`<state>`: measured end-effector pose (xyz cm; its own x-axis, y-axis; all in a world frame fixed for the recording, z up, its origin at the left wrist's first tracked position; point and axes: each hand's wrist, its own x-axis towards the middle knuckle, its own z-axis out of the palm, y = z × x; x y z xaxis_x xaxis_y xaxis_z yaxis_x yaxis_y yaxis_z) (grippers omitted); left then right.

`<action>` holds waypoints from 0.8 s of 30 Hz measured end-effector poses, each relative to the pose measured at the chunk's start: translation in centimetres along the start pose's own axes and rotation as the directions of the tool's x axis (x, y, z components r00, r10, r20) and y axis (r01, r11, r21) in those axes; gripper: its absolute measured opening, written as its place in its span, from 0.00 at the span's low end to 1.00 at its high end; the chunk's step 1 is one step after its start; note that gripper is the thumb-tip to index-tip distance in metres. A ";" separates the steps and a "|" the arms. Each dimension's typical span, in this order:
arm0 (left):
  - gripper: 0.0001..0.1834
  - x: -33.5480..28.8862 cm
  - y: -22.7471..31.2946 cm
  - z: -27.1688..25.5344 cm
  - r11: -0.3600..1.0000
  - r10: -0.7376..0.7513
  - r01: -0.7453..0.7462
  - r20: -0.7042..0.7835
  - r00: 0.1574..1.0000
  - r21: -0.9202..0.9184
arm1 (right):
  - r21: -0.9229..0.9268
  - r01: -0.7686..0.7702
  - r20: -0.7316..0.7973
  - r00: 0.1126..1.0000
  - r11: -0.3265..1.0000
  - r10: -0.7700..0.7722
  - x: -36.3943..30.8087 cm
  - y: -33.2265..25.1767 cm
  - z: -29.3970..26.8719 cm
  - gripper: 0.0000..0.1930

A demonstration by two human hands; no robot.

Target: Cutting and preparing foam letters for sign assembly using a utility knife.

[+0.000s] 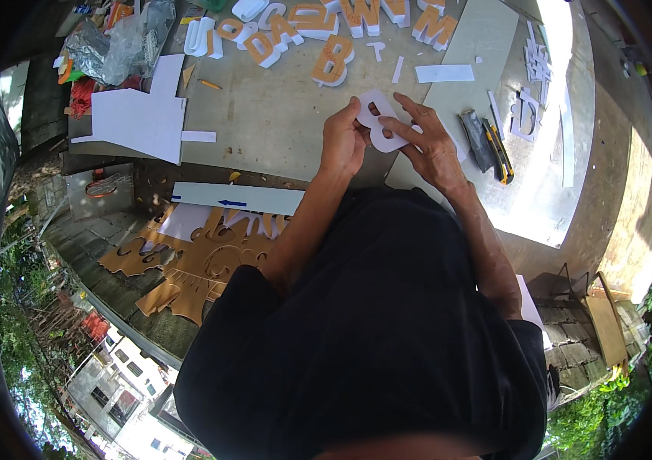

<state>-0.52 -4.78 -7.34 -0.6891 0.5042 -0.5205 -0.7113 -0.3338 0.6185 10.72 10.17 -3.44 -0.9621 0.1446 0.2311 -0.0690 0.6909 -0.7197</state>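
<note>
A white flat letter cutout [376, 98] with two holes is held up over the near part of the work table. My left hand [343, 138] pinches its left edge between thumb and fingers. My right hand [431, 146] grips its right side, one finger lying across the face and another raised beyond the upper edge. Beyond my hands a thick letter [333, 60] with a brown face and white sides lies on the table. To the right of my right hand lie a yellow and black utility knife [500, 152] and a dark grey pouch-like item [477, 140].
Several brown-faced letters [362, 17] line the far edge. White offcuts [445, 73] lie nearby. At left are a white sheet [138, 119], a pencil [209, 84] and plastic bags [123, 46]. Brown cut-out sheets [203, 257] lie below the table's near edge.
</note>
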 end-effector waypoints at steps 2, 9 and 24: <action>0.23 -0.9 -0.1 0.5 0.995 -0.079 0.078 0.016 0.997 0.070 | -0.089 0.106 -0.016 0.994 0.990 -0.108 -0.3 0.9 0.6 0.28; 0.26 0.8 2.5 -3.0 0.513 0.270 -0.075 -0.078 0.960 0.855 | 0.527 -0.566 0.135 0.792 0.634 0.596 -0.8 3.5 -0.6 0.19; 0.45 9.8 7.8 0.2 0.263 0.227 -0.185 0.126 0.966 0.947 | 0.788 -0.502 0.179 0.742 0.357 0.647 -0.3 4.6 -2.3 0.27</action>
<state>-12.84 -2.29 -7.51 -0.8097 0.5112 -0.2882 0.0712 0.5731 0.8164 11.35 14.97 -5.34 -0.8053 0.4273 -0.4110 0.2501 -0.3836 -0.8890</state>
